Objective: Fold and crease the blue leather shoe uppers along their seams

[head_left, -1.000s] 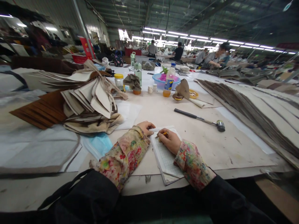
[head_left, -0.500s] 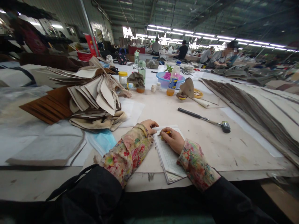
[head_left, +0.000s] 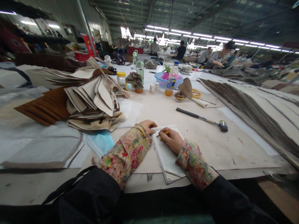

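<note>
An orange pencil [head_left: 166,132] is pinched in my right hand [head_left: 174,140], its tip down at the upper part of a notebook [head_left: 171,164] with grid-lined pages. Something small and yellowish shows under those fingers, too covered to name. My left hand [head_left: 147,125] rests at the notebook's upper left corner, fingers bent and apart from the thumb, which touches the page edge. Floral sleeve covers reach both wrists. The notebook lies open and slightly slanted on the paper-covered table [head_left: 144,161]. Any writing is too small to read.
A mallet [head_left: 201,118] lies to the right, near a long stack of layered fabric [head_left: 252,105]. Leftward are bundled cut pieces [head_left: 91,96] and a blue face mask [head_left: 102,141]. Behind stand a bottle [head_left: 171,79], a blue basin [head_left: 158,76] and jars [head_left: 121,79]. Several people work farther back.
The whole view has shifted a little, so surroundings sit slightly farther left. Both hands keep nearly the same place on the notebook, and the pencil stays in my right hand.
</note>
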Demonstrator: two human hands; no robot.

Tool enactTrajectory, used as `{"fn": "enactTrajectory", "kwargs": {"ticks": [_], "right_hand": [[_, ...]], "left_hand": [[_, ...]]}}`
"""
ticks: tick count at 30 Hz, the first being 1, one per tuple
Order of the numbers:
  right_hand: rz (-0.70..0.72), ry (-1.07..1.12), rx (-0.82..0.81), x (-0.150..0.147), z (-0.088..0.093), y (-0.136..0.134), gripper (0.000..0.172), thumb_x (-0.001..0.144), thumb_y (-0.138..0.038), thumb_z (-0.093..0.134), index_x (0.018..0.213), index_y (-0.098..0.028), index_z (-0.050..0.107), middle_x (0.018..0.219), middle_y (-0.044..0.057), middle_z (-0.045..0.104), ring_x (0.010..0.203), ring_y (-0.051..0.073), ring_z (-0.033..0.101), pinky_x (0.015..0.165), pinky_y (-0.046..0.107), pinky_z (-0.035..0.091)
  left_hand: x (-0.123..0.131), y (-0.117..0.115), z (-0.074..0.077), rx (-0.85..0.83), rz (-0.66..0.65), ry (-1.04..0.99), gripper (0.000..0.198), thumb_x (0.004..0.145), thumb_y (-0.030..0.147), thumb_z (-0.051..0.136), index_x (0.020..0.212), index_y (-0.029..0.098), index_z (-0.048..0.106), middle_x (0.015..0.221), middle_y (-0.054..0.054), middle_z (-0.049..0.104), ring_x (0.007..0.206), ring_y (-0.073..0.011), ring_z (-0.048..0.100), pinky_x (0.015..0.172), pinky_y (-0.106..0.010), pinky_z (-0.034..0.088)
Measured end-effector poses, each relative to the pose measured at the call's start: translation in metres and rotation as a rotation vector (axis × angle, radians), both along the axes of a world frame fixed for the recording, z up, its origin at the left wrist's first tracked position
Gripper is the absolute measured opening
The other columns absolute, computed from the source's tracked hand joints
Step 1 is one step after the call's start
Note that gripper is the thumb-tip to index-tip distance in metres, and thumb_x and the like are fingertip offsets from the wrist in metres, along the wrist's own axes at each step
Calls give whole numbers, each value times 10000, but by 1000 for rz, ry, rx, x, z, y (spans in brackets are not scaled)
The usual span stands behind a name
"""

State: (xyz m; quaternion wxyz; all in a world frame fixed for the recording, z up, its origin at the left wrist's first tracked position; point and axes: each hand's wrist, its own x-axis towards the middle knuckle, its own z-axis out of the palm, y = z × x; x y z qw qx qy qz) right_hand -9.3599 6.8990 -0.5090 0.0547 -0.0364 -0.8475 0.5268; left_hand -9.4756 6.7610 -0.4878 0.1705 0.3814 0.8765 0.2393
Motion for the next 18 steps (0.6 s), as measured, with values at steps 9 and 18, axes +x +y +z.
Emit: {"fn": "enactTrajectory", "kwargs": {"ticks": [9,18], "right_hand": [[197,40,-17,8,12,-9,183,770,-331,468,816,-172,546,696,3,566,619,94,495,609,243,410],[93,33,-48,4,6,-4,242,780,-382,444,814,-162,538,668,6,559,566,89,478,555,240,395]], "left_hand": [[-3,1,-4,20,10,-14,348,648,236,611,989,169,634,863,-18,580,744,-129,536,682,-216,434],[-8,0,-14,39,0,5,355,658,283,607,998,179,626,872,-14,579,742,-123,530,683,-213,436]]}}
